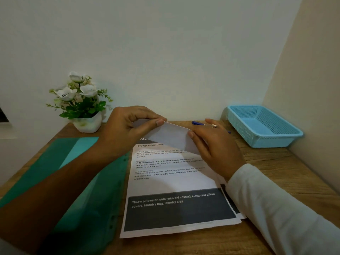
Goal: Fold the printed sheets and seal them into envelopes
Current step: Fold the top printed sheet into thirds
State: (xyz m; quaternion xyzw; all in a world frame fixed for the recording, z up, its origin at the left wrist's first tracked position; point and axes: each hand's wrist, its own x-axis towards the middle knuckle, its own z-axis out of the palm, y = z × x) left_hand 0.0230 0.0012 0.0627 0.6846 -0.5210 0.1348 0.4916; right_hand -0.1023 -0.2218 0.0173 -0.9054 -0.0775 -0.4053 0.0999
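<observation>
Pinching folded white paper (171, 135) at each end with left hand (127, 126) and right hand (217, 148); fold probably done, likely needing an envelope next.

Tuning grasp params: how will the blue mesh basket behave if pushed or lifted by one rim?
The blue mesh basket looks like thin perforated plastic with nothing visible inside, so probably light for its size. Its wide flat base on the wooden desk suggests sliding rather than tipping. Lifted by one rim, the wall may flex a little.
</observation>
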